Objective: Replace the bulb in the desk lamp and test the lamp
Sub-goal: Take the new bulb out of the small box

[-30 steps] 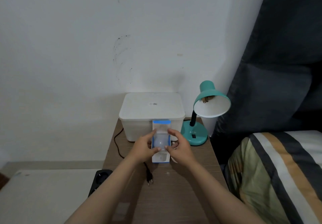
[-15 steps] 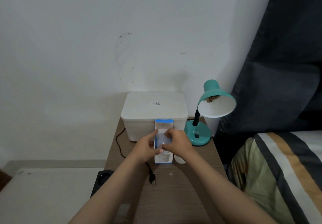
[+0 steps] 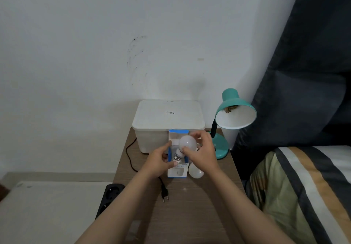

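A teal desk lamp [image 3: 234, 108] stands at the table's back right, its shade facing me with an empty socket. My right hand [image 3: 204, 154] grips a white bulb [image 3: 187, 143] by its globe, lifted out of a blue and white bulb box [image 3: 177, 172]; the screw base points down to the left. My left hand [image 3: 158, 163] holds the box steady on the table. A second white bulb [image 3: 195, 171] lies on the table just right of the box. The lamp's black plug [image 3: 164, 196] lies loose on the wood.
A white lidded plastic bin [image 3: 168, 118] sits against the wall behind the box. The wooden table [image 3: 190, 215] is narrow. A black power strip [image 3: 109, 196] lies on the floor to the left. A bed with striped bedding [image 3: 303, 186] borders the right.
The bulb was inside the box before; my right hand has now pulled it up and out. My left hand stays on the box. The second bulb beside the box is now uncovered.
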The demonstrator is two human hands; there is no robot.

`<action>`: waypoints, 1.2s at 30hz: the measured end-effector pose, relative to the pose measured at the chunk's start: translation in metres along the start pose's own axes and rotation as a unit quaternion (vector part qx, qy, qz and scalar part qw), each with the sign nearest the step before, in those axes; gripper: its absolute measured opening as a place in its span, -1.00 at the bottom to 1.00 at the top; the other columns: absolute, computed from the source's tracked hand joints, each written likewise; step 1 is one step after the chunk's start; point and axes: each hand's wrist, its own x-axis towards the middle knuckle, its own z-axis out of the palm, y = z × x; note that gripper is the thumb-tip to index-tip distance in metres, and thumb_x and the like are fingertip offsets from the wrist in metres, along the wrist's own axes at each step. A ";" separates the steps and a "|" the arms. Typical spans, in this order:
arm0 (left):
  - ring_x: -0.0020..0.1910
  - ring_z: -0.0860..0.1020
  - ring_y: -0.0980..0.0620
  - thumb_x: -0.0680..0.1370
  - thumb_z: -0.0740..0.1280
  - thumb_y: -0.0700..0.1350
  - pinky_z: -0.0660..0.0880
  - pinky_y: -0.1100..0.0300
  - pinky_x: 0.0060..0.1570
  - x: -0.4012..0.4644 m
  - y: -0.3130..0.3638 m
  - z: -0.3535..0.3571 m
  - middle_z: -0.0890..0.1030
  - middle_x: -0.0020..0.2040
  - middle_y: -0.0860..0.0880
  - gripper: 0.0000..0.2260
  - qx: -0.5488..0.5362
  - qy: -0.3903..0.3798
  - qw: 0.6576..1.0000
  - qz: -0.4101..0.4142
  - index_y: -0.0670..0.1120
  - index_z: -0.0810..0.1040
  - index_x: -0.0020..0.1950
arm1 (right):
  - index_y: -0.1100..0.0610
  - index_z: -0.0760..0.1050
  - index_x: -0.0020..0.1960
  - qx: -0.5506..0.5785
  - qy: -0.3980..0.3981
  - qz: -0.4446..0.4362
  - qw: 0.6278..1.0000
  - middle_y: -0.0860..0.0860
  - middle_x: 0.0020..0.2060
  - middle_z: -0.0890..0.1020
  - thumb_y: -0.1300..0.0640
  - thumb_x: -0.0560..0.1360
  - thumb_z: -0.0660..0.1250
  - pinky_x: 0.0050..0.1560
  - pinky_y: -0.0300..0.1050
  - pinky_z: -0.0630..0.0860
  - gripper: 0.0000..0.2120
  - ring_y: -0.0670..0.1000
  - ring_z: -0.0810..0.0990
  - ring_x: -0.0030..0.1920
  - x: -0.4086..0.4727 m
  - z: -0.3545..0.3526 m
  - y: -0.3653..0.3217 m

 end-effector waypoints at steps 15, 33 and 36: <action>-0.18 0.49 0.25 0.40 0.48 -0.11 0.35 0.43 -0.29 -0.013 0.003 0.014 0.57 -0.09 0.10 -0.64 0.006 0.111 0.994 0.022 -0.07 0.52 0.16 | -0.08 0.54 0.13 -0.176 -0.044 0.019 0.983 -0.10 -0.22 0.64 -0.08 0.38 0.42 -0.19 -0.16 0.56 -0.67 -0.12 0.58 -0.19 -0.005 -0.006 0.008; -0.12 0.60 0.05 0.39 0.48 -0.09 0.58 0.13 -0.08 -0.017 -0.006 0.023 0.62 -0.08 0.01 -0.72 0.017 0.167 0.984 0.053 -0.11 0.60 0.07 | -0.02 0.63 -0.01 -0.300 -0.063 -0.026 0.952 -0.08 -0.09 0.63 -0.11 0.43 0.35 -0.06 -0.11 0.51 -0.76 -0.05 0.51 -0.04 -0.017 0.006 0.030; -0.13 0.60 0.04 0.39 0.49 -0.09 0.57 0.13 -0.09 -0.017 -0.006 0.024 0.62 -0.09 0.00 -0.72 0.024 0.174 0.983 0.050 -0.11 0.61 0.06 | -0.03 0.64 -0.03 -0.287 -0.073 -0.009 0.955 -0.07 -0.11 0.63 -0.12 0.42 0.33 -0.11 -0.15 0.49 -0.76 -0.06 0.51 -0.04 -0.017 0.004 0.029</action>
